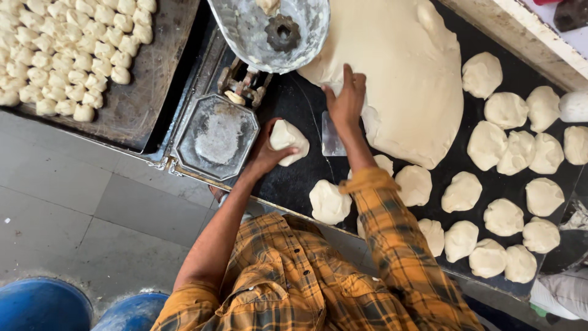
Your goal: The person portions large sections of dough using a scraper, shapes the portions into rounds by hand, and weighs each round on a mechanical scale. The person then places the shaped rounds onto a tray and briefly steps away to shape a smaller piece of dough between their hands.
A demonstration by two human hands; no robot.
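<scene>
My left hand [264, 150] is closed around a white dough lump [289, 141], held just above the black worktop [294, 178] beside a square metal plate [214, 135]. My right hand [346, 101] reaches further out, its fingers gripping the near edge of a large pale dough mass [404, 79] lying on the worktop. A small flat metal scraper [331, 138] lies on the worktop by my right wrist. Orange checked sleeves cover my arms.
Several portioned dough lumps [502, 217] lie across the worktop's right side. A round metal pan [269, 34] hangs over the back. A dark tray [147, 92] with several small dough balls [67, 55] stands at left. Blue drums [43, 303] stand on the grey tiled floor.
</scene>
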